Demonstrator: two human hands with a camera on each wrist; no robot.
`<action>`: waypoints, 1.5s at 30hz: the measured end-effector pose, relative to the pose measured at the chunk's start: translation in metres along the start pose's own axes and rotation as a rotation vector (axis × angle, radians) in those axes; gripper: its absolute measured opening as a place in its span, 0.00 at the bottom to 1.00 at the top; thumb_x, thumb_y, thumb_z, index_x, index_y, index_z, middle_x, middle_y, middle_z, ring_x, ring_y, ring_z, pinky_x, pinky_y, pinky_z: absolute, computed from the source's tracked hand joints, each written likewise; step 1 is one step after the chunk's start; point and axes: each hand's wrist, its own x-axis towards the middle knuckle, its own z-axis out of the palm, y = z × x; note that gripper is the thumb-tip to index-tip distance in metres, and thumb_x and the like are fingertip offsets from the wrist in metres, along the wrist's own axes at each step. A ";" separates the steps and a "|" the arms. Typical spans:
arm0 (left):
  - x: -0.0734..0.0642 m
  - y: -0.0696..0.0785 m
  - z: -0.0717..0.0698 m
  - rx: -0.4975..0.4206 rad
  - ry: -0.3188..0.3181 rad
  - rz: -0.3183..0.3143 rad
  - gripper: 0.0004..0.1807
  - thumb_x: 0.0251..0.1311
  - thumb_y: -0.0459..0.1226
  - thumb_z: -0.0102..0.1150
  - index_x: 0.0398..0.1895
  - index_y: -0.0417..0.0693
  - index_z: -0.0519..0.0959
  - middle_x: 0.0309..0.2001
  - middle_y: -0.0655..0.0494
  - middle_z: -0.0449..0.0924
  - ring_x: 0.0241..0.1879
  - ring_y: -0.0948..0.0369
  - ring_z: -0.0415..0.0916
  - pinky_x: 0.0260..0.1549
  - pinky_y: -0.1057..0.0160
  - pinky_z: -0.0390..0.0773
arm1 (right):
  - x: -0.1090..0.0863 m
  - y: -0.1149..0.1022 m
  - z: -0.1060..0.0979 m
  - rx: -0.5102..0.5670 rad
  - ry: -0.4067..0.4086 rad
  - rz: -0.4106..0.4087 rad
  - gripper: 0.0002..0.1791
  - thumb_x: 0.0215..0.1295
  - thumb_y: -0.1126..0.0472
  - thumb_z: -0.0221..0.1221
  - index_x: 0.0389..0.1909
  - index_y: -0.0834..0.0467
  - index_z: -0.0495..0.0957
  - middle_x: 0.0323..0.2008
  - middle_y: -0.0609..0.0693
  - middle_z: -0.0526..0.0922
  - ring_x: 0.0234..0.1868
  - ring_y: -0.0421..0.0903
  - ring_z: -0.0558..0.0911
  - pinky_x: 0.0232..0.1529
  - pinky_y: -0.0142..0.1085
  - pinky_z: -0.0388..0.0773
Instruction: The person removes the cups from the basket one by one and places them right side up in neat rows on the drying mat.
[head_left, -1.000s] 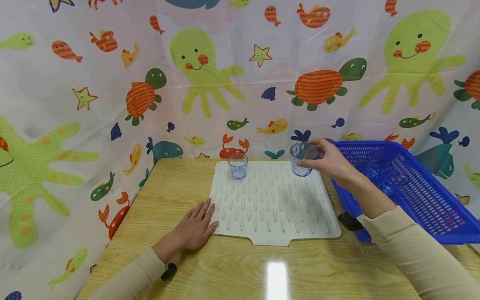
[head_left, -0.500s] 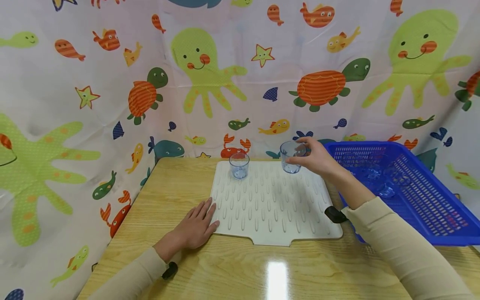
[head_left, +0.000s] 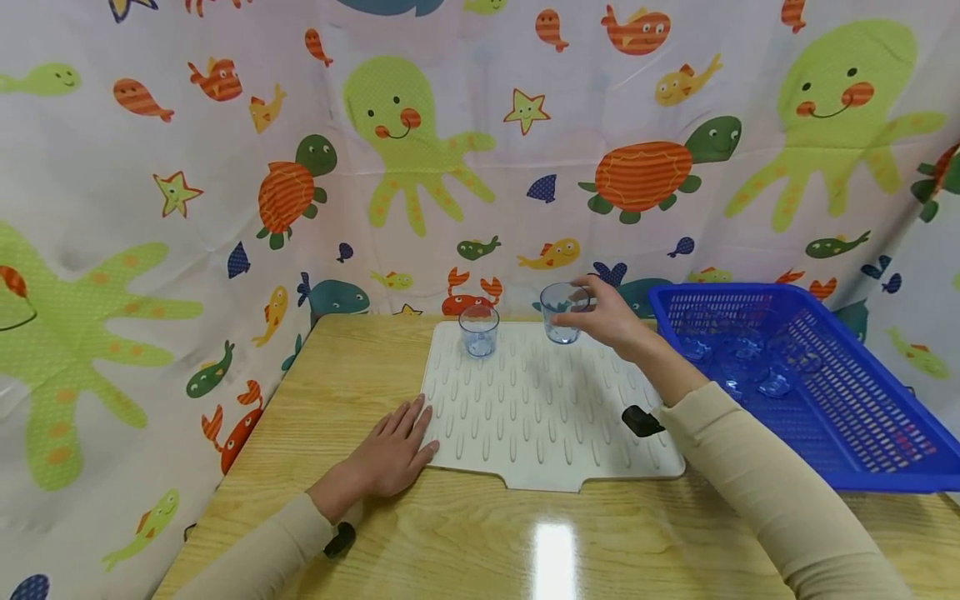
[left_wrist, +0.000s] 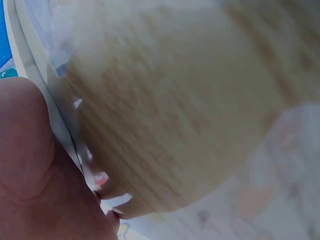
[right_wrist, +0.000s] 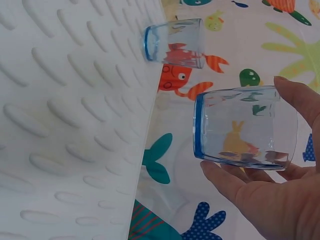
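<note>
My right hand (head_left: 609,315) grips a clear bluish drinking glass (right_wrist: 240,127) by its side, thumb and fingers on opposite sides. The glass is upright above the back of a white ridged draining board (head_left: 525,400). To its left another glass (head_left: 478,332) of the same kind stands upright on the board's back left part. My left hand (head_left: 393,450) lies flat on the wooden table, fingertips at the board's left edge. In the left wrist view, the base of that hand (left_wrist: 30,165) shows beside the board's rim.
A blue plastic basket (head_left: 862,350) stands right of the board, with several clear glasses (head_left: 750,350) inside. Behind the table (head_left: 420,533) hangs a white curtain (head_left: 465,108) printed with sea animals.
The right hand has carried its glass leftward over the board, away from the basket and closer to the standing glass. My left hand stays where it was.
</note>
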 end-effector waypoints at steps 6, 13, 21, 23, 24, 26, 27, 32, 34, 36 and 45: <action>0.002 -0.005 0.006 0.021 0.001 0.001 0.39 0.80 0.59 0.30 0.84 0.48 0.43 0.84 0.49 0.32 0.82 0.47 0.35 0.75 0.40 0.47 | 0.010 0.009 0.014 0.007 0.008 0.034 0.48 0.66 0.52 0.69 0.79 0.58 0.54 0.71 0.64 0.62 0.65 0.61 0.69 0.65 0.57 0.72; -0.002 0.000 0.003 -0.012 0.002 0.020 0.39 0.81 0.57 0.30 0.84 0.44 0.45 0.84 0.45 0.34 0.81 0.44 0.36 0.75 0.39 0.46 | 0.022 0.027 0.031 0.027 0.020 0.033 0.47 0.67 0.53 0.69 0.78 0.60 0.53 0.71 0.65 0.63 0.64 0.61 0.69 0.64 0.57 0.71; -0.002 0.001 0.003 -0.001 0.010 0.020 0.39 0.81 0.58 0.30 0.84 0.45 0.44 0.84 0.47 0.33 0.81 0.45 0.35 0.75 0.39 0.45 | 0.034 0.043 0.050 0.048 0.043 0.056 0.46 0.68 0.54 0.68 0.78 0.60 0.52 0.74 0.64 0.61 0.69 0.61 0.66 0.67 0.57 0.69; -0.001 0.000 0.005 0.003 0.015 0.018 0.40 0.81 0.59 0.29 0.84 0.46 0.43 0.84 0.48 0.33 0.82 0.46 0.35 0.76 0.40 0.45 | 0.035 0.045 0.053 0.047 0.042 0.062 0.46 0.69 0.54 0.67 0.79 0.60 0.52 0.75 0.64 0.59 0.71 0.62 0.65 0.68 0.57 0.68; 0.000 0.000 0.006 0.015 0.011 0.011 0.40 0.81 0.59 0.28 0.84 0.47 0.42 0.84 0.50 0.32 0.82 0.47 0.34 0.76 0.41 0.45 | 0.035 0.046 0.055 0.049 0.041 0.065 0.46 0.69 0.54 0.67 0.79 0.60 0.52 0.76 0.64 0.58 0.72 0.63 0.64 0.69 0.57 0.67; 0.001 -0.001 0.008 0.016 0.013 0.006 0.40 0.80 0.60 0.28 0.84 0.48 0.42 0.84 0.50 0.32 0.82 0.48 0.34 0.76 0.41 0.45 | 0.036 0.047 0.059 0.049 0.038 0.069 0.47 0.69 0.54 0.67 0.80 0.59 0.50 0.77 0.64 0.56 0.73 0.63 0.64 0.69 0.58 0.67; 0.002 -0.002 0.009 0.015 0.013 0.005 0.40 0.80 0.60 0.28 0.84 0.48 0.42 0.84 0.51 0.32 0.82 0.48 0.34 0.76 0.41 0.45 | 0.036 0.048 0.060 0.049 0.036 0.072 0.48 0.69 0.54 0.67 0.80 0.59 0.50 0.77 0.64 0.56 0.73 0.64 0.64 0.69 0.58 0.67; 0.002 -0.006 0.013 0.016 0.018 -0.001 0.40 0.80 0.60 0.28 0.84 0.49 0.42 0.84 0.51 0.31 0.82 0.48 0.34 0.76 0.40 0.46 | 0.040 0.052 0.067 0.034 0.033 0.069 0.50 0.69 0.53 0.67 0.82 0.59 0.47 0.79 0.63 0.53 0.75 0.64 0.61 0.69 0.59 0.66; 0.003 -0.008 0.013 0.032 0.022 0.001 0.40 0.80 0.61 0.27 0.84 0.49 0.41 0.84 0.51 0.31 0.82 0.48 0.34 0.76 0.41 0.46 | 0.043 0.054 0.068 0.029 0.037 0.077 0.50 0.69 0.53 0.67 0.82 0.58 0.47 0.80 0.62 0.53 0.76 0.63 0.60 0.70 0.59 0.65; 0.003 -0.008 0.014 0.043 0.031 0.007 0.40 0.80 0.61 0.26 0.84 0.49 0.42 0.84 0.51 0.31 0.82 0.48 0.35 0.76 0.41 0.47 | 0.045 0.056 0.070 0.026 0.042 0.087 0.50 0.69 0.52 0.67 0.82 0.57 0.47 0.80 0.61 0.52 0.76 0.63 0.60 0.69 0.58 0.66; 0.001 -0.010 0.015 0.033 0.032 0.003 0.40 0.80 0.61 0.27 0.84 0.48 0.42 0.84 0.50 0.32 0.82 0.47 0.35 0.76 0.41 0.47 | 0.045 0.058 0.074 0.016 0.044 0.098 0.50 0.68 0.50 0.67 0.82 0.56 0.47 0.80 0.61 0.53 0.75 0.63 0.61 0.69 0.58 0.66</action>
